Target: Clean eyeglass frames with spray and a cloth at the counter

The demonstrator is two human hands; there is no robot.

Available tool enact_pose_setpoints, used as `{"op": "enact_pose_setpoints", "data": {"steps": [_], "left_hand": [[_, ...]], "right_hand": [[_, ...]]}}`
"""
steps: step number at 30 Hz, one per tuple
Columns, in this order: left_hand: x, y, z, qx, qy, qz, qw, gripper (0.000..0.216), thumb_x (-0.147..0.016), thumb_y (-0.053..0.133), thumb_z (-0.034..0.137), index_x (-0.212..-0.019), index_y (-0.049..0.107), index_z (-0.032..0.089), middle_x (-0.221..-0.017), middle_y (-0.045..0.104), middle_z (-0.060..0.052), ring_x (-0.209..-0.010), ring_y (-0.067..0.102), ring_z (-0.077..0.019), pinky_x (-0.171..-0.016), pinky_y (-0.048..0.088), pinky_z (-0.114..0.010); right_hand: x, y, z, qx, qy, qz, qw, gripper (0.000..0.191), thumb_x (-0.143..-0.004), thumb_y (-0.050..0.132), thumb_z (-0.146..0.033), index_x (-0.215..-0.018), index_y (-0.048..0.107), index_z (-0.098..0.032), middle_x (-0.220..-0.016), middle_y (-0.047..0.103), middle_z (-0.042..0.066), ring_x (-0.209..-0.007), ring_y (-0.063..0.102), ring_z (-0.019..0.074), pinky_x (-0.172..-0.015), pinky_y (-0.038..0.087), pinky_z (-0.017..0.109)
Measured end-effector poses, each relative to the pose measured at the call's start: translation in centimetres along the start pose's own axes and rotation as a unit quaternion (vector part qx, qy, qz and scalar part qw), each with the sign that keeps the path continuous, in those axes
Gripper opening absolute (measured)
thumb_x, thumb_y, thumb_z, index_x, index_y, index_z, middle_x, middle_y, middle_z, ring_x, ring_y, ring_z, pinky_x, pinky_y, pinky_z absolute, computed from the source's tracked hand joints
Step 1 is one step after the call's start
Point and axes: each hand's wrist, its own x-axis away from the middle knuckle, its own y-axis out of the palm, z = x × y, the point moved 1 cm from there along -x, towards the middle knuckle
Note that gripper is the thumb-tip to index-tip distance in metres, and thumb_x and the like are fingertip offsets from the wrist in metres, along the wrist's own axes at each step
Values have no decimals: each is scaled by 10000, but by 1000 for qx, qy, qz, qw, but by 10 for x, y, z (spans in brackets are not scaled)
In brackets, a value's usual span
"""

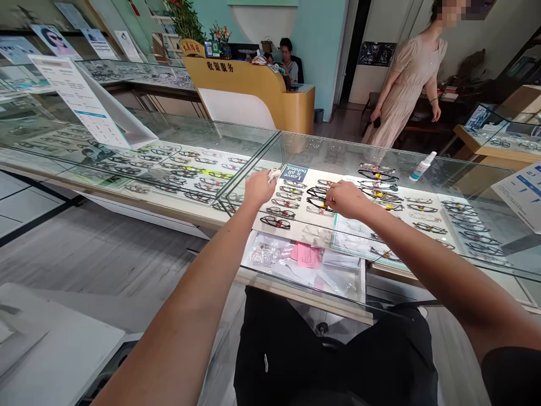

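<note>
My left hand (258, 189) is closed around a crumpled whitish cloth (274, 175) over the glass showcase (270, 141). To its right, my right hand (345, 198) pinches a pair of black-rimmed eyeglasses (316, 203) by one side. A yellow tag shows by the fingers, which partly cover the frame. Rows of eyeglasses (280, 212) lie on a white display board below the glass, close to both hands. More dark eyeglasses (382, 194) sit to the right of my right hand. A white spray bottle (423, 167) stands farther right on the glass.
An open drawer (362, 280) with plastic bags and pink paper is below the counter, before my lap. Sign stands (95, 107) (522, 194) rest on the glass at both sides. Behind are a yellow cashier desk (249, 79) with a seated person and a walking person (408, 84).
</note>
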Motion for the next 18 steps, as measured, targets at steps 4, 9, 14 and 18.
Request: {"op": "enact_pose_setpoints", "data": {"steps": [4, 9, 14, 18], "left_hand": [[0, 1, -1, 2, 9, 10, 1000, 445, -1047, 450, 394, -1346, 692, 170, -1373, 745, -188, -1325, 630, -391, -1105, 477, -497], [-1, 3, -2, 13, 15, 13, 1000, 404, -1036, 472, 407, -1288, 709, 197, -1351, 752, -176, -1298, 641, -386, -1097, 477, -494], [-2, 5, -1, 6, 8, 13, 1000, 408, -1024, 499, 420, -1295, 697, 188, -1337, 746, -192, -1303, 629, -397, -1093, 471, -501], [-1, 4, 0, 2, 5, 4, 1000, 379, -1027, 498, 419, -1267, 688, 194, -1326, 744, -190, -1307, 621, -394, -1092, 467, -498]], "right_hand": [[2, -1, -1, 2, 6, -1, 1000, 294, -1077, 563, -248, -1136, 826, -131, -1206, 809, 168, -1182, 698, 345, -999, 476, 427], [32, -26, -23, -56, 3, 92, 994, 320, -1091, 577, -319, -1291, 744, -135, -1368, 729, 191, -1265, 649, 351, -1009, 470, 426], [75, -18, -70, -240, -60, -46, 968, 237, -1103, 566, -370, -1112, 764, -239, -968, 796, 52, -878, 708, 213, -720, 409, 312], [76, 43, -85, -202, -78, -126, 968, 218, -1079, 589, -355, -1093, 770, -234, -1056, 829, 68, -929, 739, 223, -702, 421, 305]]}}
